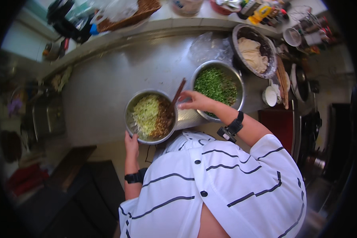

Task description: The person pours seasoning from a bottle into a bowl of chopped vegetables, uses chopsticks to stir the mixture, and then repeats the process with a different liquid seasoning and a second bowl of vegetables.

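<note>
A metal bowl (130, 102) holds chopped pale green vegetable (145, 114) beside a brown minced filling (164, 125). My left hand (132, 144) grips this bowl's rim at its near left side. Brown wooden chopsticks (179, 90) lean in the filling and stick up past the bowl's right rim. Just right of them is my right hand (193, 100), its fingers apart and nothing seen held between them. Under my right forearm stands a larger metal bowl (242, 96) of chopped green leaves (212, 84), with browner bits at its right side.
A dark basin (235, 38) with pale dough (253, 53) stands at the back right, near a crumpled clear plastic bag (209, 47). A small white cup (269, 96) and wooden sticks (282, 80) lie right of the bowls. Bottles and a wicker tray (139, 13) line the ledge behind the metal counter (98, 89).
</note>
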Motion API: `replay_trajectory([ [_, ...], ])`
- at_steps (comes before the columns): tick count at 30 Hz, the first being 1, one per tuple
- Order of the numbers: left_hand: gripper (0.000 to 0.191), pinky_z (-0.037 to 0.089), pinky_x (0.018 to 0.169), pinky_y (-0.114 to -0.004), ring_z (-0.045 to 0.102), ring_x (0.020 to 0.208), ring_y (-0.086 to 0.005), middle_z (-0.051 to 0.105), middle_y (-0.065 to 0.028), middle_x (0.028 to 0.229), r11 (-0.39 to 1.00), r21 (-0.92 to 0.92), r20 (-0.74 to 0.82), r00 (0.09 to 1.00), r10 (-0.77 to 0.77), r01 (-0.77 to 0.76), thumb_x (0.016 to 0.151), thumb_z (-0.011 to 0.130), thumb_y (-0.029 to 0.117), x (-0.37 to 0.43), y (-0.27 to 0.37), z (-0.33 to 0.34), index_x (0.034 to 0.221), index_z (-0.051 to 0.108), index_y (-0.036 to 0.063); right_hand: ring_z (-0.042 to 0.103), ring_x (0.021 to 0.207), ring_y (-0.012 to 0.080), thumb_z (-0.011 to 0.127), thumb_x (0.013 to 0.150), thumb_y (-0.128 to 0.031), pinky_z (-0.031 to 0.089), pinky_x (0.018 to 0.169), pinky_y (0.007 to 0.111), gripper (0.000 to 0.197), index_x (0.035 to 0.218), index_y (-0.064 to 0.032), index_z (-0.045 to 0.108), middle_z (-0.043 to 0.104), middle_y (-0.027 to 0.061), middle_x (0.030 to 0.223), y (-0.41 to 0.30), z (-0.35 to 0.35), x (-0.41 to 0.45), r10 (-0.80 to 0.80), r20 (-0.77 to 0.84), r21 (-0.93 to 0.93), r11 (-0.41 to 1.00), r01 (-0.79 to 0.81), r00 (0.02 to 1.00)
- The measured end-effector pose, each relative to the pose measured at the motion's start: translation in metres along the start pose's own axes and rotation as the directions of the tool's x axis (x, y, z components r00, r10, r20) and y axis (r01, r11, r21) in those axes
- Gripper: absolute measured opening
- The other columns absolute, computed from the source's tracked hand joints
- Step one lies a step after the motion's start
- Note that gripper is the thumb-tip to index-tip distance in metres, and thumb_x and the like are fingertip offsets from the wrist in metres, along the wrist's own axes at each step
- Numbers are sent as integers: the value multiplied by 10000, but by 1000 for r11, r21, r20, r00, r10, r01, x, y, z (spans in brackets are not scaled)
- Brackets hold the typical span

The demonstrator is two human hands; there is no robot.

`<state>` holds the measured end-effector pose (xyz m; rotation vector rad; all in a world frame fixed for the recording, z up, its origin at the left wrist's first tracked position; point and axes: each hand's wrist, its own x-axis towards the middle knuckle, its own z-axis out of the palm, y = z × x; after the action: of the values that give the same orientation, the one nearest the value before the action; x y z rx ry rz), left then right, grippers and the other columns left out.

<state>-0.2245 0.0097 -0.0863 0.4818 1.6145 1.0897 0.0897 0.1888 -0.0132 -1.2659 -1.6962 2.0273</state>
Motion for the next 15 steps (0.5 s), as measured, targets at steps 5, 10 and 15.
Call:
replay_trajectory([
  [5,503,437,857,-278,538,1024,-166,544,-76,1180,997,-60,74,996,51,-47,822,473,-39,23,-8,-17,1318,400,14,602,997,249,729,784,-393,486,869,342,714,1295,21,451,603,161,1136,5,-15,-23,10,-38,-286,958,-21,999],
  [10,541,439,858,-277,531,1038,-168,532,-69,1211,986,-123,95,988,121,-109,794,445,-62,44,-28,-34,1327,389,11,616,936,205,689,827,-358,493,806,323,578,1242,0,508,633,113,1065,-23,-81,-78,-52,-253,-324,945,-34,966],
  [15,593,492,696,-287,553,957,-176,538,-79,1176,995,-69,-3,997,-72,72,782,456,-25,27,10,-13,1359,358,67,651,798,146,637,887,-236,517,724,280,409,1198,8,535,648,89,974,-34,-201,-152,-111,-525,-202,979,3,844],
])
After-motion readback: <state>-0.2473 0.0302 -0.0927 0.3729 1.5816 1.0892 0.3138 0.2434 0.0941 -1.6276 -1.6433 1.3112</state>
